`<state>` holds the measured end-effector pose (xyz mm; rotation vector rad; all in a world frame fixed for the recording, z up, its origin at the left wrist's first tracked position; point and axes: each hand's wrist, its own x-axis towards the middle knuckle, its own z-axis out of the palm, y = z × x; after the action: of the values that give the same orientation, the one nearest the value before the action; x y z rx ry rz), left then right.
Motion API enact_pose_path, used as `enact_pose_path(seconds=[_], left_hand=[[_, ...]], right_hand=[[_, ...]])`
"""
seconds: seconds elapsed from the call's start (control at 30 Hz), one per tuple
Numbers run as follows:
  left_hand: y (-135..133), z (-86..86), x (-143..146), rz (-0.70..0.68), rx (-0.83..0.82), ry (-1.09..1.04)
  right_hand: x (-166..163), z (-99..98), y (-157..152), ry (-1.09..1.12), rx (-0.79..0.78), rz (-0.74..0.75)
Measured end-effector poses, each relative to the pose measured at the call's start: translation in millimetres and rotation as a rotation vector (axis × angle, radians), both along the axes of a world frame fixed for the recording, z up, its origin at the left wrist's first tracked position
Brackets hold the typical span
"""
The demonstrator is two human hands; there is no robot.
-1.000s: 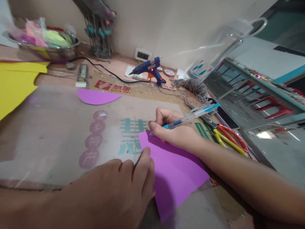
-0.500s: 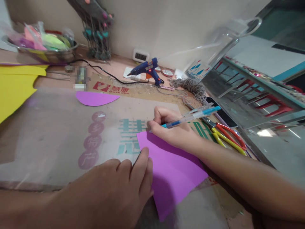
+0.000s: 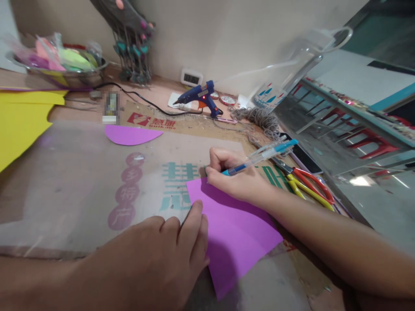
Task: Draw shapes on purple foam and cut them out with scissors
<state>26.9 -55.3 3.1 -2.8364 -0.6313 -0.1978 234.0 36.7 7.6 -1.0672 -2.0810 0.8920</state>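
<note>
A purple sheet of foam paper (image 3: 233,229) lies on the worktop in front of me. My left hand (image 3: 158,255) rests on its left edge, fingers curled together and pressing it down. My right hand (image 3: 233,175) grips a blue and clear pen (image 3: 262,156), with its tip at the sheet's far corner. A second clear pen seems to lie along the first. The pen tip itself is hidden by my fingers.
Red and yellow scissors (image 3: 308,185) lie right of my right hand, beside a phone (image 3: 303,157). A blue glue gun (image 3: 199,97), grey twine (image 3: 259,119), a purple cut-off piece (image 3: 131,134), yellow sheets (image 3: 19,121) and a metal bowl of scraps (image 3: 61,65) lie farther off.
My right hand with the pen has shifted slightly along the sheet's far corner. My left hand has stayed in place.
</note>
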Motion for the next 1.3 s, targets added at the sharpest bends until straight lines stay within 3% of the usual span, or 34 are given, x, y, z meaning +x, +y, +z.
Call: enact_pose_path(seconds=[0.37,0.57,0.7,1.3], left_hand=[[-0.5,1.5,-2.2,-0.009,-0.012,0.009],[-1.0,1.7,0.8,0.001,-0.02,0.03],[-0.8,2.9,0.3,-0.009,-0.023,0.033],[-2.7,3.7,-3.1,-0.003,-0.057,0.049]], right_hand=[[1.2,-2.0,-1.4,-0.01,-0.083,-0.002],[-3.1,1.1,-4.2,0.074,-0.094,-0.096],[-8.0,-0.7,-7.7,0.008,-0.106,-0.076],[-11.6,-4.4,-8.9,-0.042,0.021,-0.049]])
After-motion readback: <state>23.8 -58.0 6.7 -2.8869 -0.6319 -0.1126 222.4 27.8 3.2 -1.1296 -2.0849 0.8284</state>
